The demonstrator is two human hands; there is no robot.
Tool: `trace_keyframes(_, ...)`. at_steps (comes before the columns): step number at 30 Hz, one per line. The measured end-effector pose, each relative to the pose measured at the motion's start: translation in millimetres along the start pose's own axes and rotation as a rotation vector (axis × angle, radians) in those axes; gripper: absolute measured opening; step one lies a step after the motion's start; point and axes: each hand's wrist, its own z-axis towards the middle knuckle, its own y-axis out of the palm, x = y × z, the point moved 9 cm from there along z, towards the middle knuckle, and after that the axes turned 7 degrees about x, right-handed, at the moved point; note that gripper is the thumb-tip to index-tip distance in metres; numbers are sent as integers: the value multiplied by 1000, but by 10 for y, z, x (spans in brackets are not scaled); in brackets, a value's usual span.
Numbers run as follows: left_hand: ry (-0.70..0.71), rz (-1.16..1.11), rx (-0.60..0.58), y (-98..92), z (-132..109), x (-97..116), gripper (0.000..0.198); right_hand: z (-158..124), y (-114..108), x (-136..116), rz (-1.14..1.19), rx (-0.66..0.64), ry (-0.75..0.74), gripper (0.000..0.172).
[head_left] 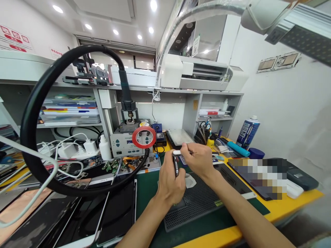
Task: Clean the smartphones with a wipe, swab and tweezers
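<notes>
My left hand (169, 182) is closed around a dark phone (176, 166), holding it on edge above the black perforated work mat (201, 201). My right hand (198, 160) pinches a small white tool (178, 152) against the phone's top end. A white cloth or pad (190, 181) lies on the mat just beneath the hands. Both forearms reach in from the lower edge of the view.
A hot-air station (126, 143) with a thick black hose (33, 113) and a red tape roll (144, 137) stands behind. Several screens and phones (77, 213) lie at left. A blue spray can (247, 132), tool cup (203, 132) and dark devices (297, 175) sit at right.
</notes>
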Motion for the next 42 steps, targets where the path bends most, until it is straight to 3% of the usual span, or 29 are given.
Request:
trace_keyframes(4, 9, -7, 3, 4, -2, 6, 32, -17, -71, -62, 115, 21, 27, 43)
trace_keyframes(10, 55, -2, 24, -18, -2, 20, 22, -60, -161, -360, 285, -5, -148, 39)
trace_keyframes(16, 82, 15, 15, 32, -10, 69, 20, -25, -88, -196, 190, 21, -107, 39)
trace_keyframes(21, 90, -1, 2, 48, -22, 64, 37, -27, -29, -77, 178, 16, -29, 41)
trace_keyframes(29, 91, 10, 32, 10, -8, 64, 21, -54, -116, -248, 318, 11, -171, 42)
trace_keyframes(36, 63, 9, -23, 65, -17, 49, 38, -48, 20, -28, 214, -29, 8, 43)
trace_keyframes(42, 83, 13, -23, 65, -30, 66, 39, -61, 36, 26, 221, -49, 81, 44)
